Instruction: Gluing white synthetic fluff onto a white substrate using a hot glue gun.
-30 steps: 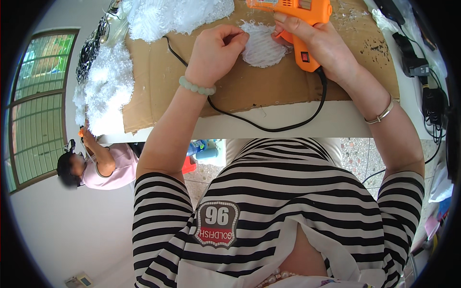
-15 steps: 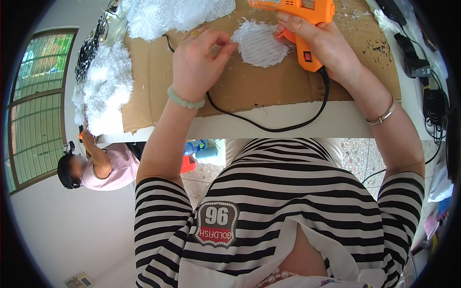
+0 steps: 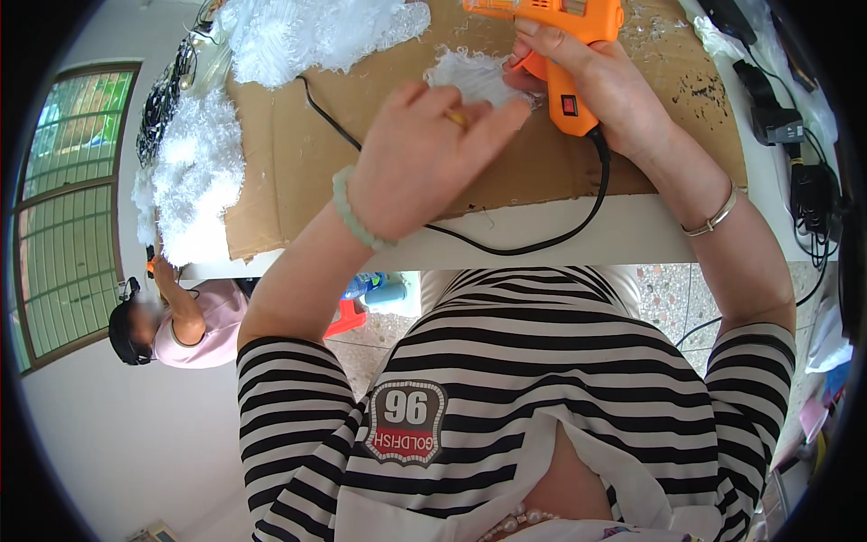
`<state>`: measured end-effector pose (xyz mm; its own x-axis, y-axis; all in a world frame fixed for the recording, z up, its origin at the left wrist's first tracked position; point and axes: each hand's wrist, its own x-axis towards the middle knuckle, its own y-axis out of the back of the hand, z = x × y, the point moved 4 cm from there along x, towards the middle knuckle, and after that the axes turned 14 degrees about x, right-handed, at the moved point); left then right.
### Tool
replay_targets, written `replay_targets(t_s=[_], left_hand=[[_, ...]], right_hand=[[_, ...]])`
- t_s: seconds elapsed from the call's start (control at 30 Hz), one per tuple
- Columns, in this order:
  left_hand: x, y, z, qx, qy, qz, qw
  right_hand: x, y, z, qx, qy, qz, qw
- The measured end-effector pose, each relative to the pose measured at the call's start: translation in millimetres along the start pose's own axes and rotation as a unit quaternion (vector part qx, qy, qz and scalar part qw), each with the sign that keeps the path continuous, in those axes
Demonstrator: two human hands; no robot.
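Observation:
My right hand (image 3: 601, 81) is wrapped round an orange glue gun (image 3: 571, 101), thumb along its upper side. Its fingertips by the trigger reach the edge of a round white fringed fabric piece (image 3: 474, 74) lying on the cardboard. My left hand (image 3: 433, 149), slightly blurred, is over the cardboard in front of that piece and covers its near part from view. Its fingers look apart, the thumb side pointing toward the glue gun, and I see nothing in them. The gun's black cord (image 3: 542, 247) loops along the table's near edge and passes beneath my left arm.
Fluffy white fringed material lies in one heap (image 3: 316, 36) at the back and another (image 3: 199, 172) at the left. Brown cardboard (image 3: 280, 154) covers the white table. Black adapters and cables (image 3: 808, 194) line the right edge. Another person (image 3: 203, 325) works at far left.
My left hand has left the fabric piece's left edge and swung nearer to me and rightward, its pinch loosened. The right hand still holds the glue gun, nearly unmoved.

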<state>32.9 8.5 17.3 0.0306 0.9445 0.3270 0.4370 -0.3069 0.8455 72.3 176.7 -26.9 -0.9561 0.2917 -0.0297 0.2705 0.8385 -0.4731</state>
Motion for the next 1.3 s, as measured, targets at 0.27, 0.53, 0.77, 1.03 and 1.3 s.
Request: replay_targets(t_s=[0.27,0.53,0.77,1.03,1.3], left_hand=[[-15.3,63.6,12.6,-0.139,-0.049,0.125,0.981],[-20.5,-4.6,-41.9,-0.219,0.200,0.048,0.954],[-7.2,-24.7,-46.2,-0.381,0.264,-0.038,0.885],[-6.6,-19.5,-47.3,-0.251,0.215,0.018,0.944],[-10.1,-11.0,-56.8,-0.331,0.303,0.112,0.886]], right_hand=[[-5.0,-27.2,-21.2,0.070,-0.058,0.008,0.996],[-0.6,-8.1,-3.5,-0.005,0.023,0.002,1.000],[-0.6,-18.6,-7.9,0.113,-0.020,-0.031,0.993],[1.5,-13.3,-5.8,0.121,-0.004,-0.033,0.992],[-1.4,-9.1,-4.6,0.123,0.007,-0.004,0.992]])
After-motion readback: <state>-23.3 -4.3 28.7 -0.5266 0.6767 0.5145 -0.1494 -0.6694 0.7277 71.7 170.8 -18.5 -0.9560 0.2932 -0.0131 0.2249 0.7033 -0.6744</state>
